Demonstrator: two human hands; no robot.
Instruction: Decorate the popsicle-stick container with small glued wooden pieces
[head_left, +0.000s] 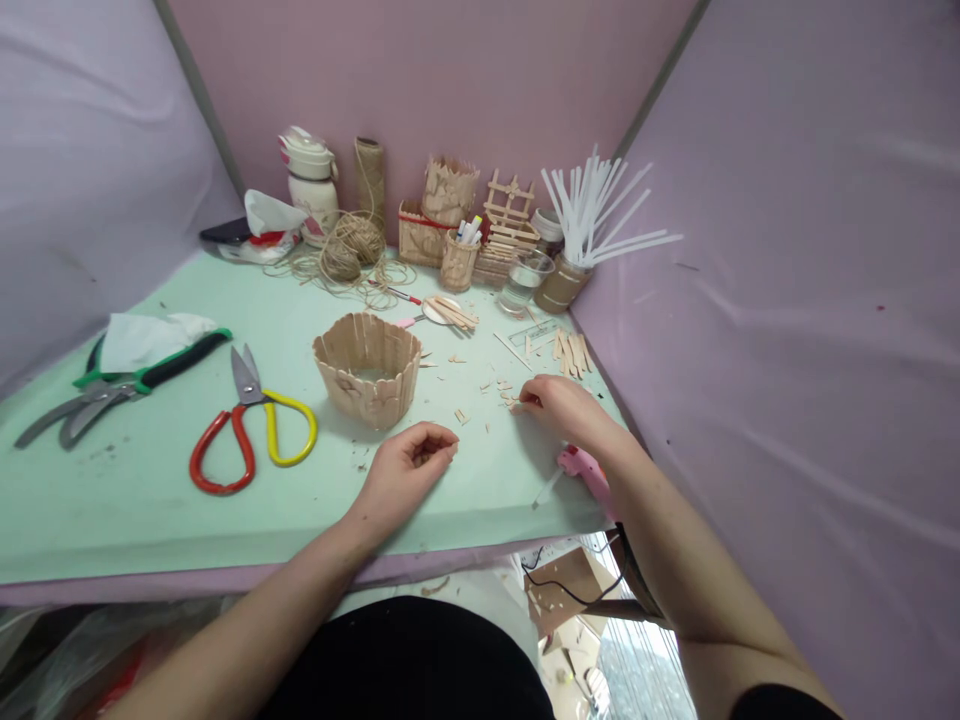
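Note:
My left hand [411, 463] rests on the pale green table [112, 490], fingers curled loosely into a cupped fist; what it holds, if anything, is hidden. My right hand [561, 408] lies further right, fingertips pinched at small wood scraps [504, 390]. A round basket of wooden sticks [367, 368] stands just beyond my left hand. A pink glue gun [581, 467] lies under my right wrist near the table's front edge.
Red-and-yellow scissors [247, 425] and green-handled shears [112, 385] lie at left with a tissue [150, 338]. Loose wooden sticks [570, 352], a twine ball [352, 245], stick-built holders, a glass, a flask and white glue sticks [600, 215] crowd the back. Pink walls close in on all sides.

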